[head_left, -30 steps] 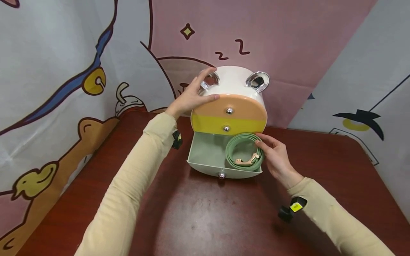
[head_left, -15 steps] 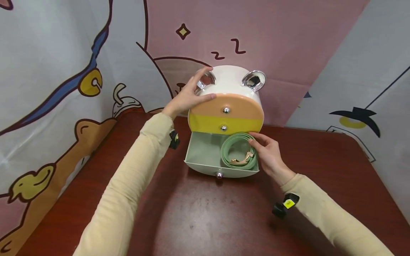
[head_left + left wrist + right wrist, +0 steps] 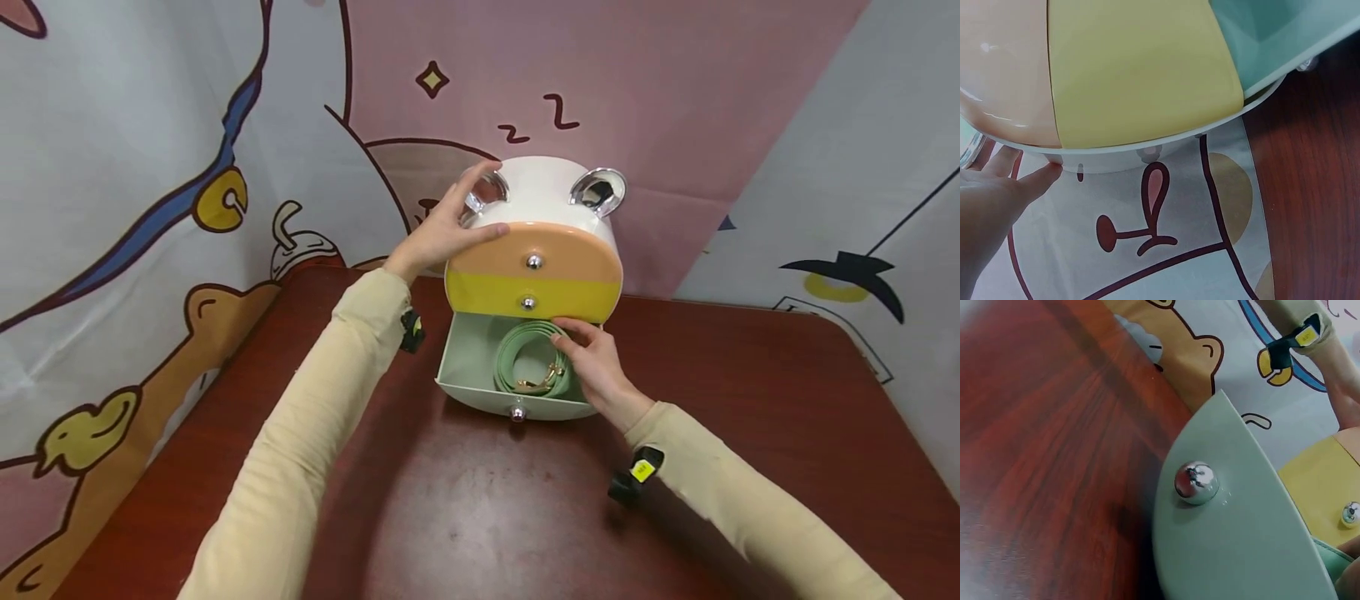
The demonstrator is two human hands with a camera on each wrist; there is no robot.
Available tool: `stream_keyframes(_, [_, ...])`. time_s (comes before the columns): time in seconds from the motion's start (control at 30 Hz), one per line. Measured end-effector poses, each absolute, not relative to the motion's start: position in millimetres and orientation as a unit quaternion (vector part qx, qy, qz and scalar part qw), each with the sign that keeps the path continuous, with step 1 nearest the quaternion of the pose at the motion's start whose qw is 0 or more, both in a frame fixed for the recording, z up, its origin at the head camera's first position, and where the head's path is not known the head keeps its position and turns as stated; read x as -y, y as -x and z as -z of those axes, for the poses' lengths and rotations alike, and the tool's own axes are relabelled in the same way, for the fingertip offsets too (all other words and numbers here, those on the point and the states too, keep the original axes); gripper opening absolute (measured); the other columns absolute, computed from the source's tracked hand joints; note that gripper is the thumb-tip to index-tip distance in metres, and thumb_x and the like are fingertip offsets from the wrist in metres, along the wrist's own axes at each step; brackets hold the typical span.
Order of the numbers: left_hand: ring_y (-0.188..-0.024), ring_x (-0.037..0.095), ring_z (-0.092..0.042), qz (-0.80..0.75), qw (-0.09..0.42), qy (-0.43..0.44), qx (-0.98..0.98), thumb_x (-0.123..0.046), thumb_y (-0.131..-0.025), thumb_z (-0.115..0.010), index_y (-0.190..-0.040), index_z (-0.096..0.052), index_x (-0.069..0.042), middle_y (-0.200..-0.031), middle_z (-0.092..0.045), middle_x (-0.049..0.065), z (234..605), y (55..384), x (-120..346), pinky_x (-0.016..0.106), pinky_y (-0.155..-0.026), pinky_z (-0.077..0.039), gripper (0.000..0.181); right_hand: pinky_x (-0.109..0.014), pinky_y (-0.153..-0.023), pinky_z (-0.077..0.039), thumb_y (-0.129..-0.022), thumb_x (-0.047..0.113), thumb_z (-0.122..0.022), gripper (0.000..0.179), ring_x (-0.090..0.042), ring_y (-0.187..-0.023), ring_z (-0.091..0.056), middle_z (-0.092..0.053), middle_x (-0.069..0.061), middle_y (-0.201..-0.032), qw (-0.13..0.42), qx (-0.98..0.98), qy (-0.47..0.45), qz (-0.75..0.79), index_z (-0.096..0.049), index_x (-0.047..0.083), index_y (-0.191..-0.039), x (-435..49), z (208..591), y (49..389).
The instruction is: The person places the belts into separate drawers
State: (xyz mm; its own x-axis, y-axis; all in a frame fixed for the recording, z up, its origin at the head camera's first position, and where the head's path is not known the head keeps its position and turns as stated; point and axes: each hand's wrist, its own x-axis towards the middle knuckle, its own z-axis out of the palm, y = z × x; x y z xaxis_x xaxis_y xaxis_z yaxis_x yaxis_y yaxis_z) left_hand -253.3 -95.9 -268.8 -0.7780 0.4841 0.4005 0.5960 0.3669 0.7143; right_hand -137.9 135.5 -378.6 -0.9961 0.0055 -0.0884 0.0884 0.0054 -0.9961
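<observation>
A rounded white storage box (image 3: 543, 187) with silver ears stands on the table, its pale green bottom drawer (image 3: 468, 354) pulled out. My left hand (image 3: 438, 229) rests on the box's upper left side, around the silver ear, thumb by the front edge. In the left wrist view, fingers (image 3: 1041, 181) touch the box's white side. A coiled green belt (image 3: 506, 358) with a gold buckle lies in the drawer, right of its middle. The right hand (image 3: 596, 362) pinches the coil's right edge between thumb and fingers. Only a bit of belt (image 3: 1333, 559) shows in the right wrist view.
Above the drawer, an orange drawer (image 3: 495, 250) and a yellow drawer (image 3: 487, 292) are closed, each with a silver knob. The reddish-brown table (image 3: 450, 517) extends around the box. A cartoon-printed cloth (image 3: 660, 100) hangs behind and to the left.
My right hand has moved left with the belt, shifting the coil from the drawer's right side toward its middle. The left hand has stayed on the box.
</observation>
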Motion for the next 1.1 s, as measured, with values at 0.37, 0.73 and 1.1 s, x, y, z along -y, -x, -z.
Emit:
stream_keyframes(0.37, [-0.114, 0.011, -0.036, 0.458, 0.062, 0.325, 0.825, -0.025, -0.087, -0.074, -0.150, -0.028, -0.027, -0.126, -0.044, 0.007, 267.2, 251.3, 96.2, 0.031, -0.092, -0.034, 0.079, -0.038, -0.103, -0.030, -0.094, -0.005, -0.049, 0.040, -0.033, -0.128, -0.039, -0.047, -0.028, -0.137, 0.085, -0.772, 0.105, 0.621, -0.048, -0.013, -0.133, -142.9, 378.6, 149.1])
stream_keyframes(0.73, [-0.111, 0.011, -0.037, 0.456, 0.056, 0.312, 0.832, -0.029, -0.087, -0.074, -0.150, -0.028, -0.028, -0.124, -0.043, 0.004, 267.0, 248.6, 94.1, 0.031, -0.091, -0.034, 0.078, -0.033, -0.090, -0.045, -0.094, -0.003, -0.051, 0.032, -0.033, -0.111, -0.056, -0.057, -0.028, -0.123, 0.076, -0.781, 0.161, 0.599, -0.057, -0.011, -0.125, -151.7, 369.3, 132.6])
stream_keyframes(1.1, [-0.114, 0.010, -0.036, 0.459, 0.057, 0.316, 0.828, -0.028, -0.087, -0.074, -0.150, -0.028, -0.028, -0.124, -0.043, 0.002, 266.9, 248.2, 94.5, 0.030, -0.092, -0.034, 0.078, -0.037, -0.068, -0.053, -0.091, -0.007, -0.053, 0.025, -0.037, -0.083, -0.064, -0.066, -0.017, -0.101, 0.085, -0.769, 0.207, 0.599, -0.063, -0.006, -0.114, -148.5, 360.2, 104.8])
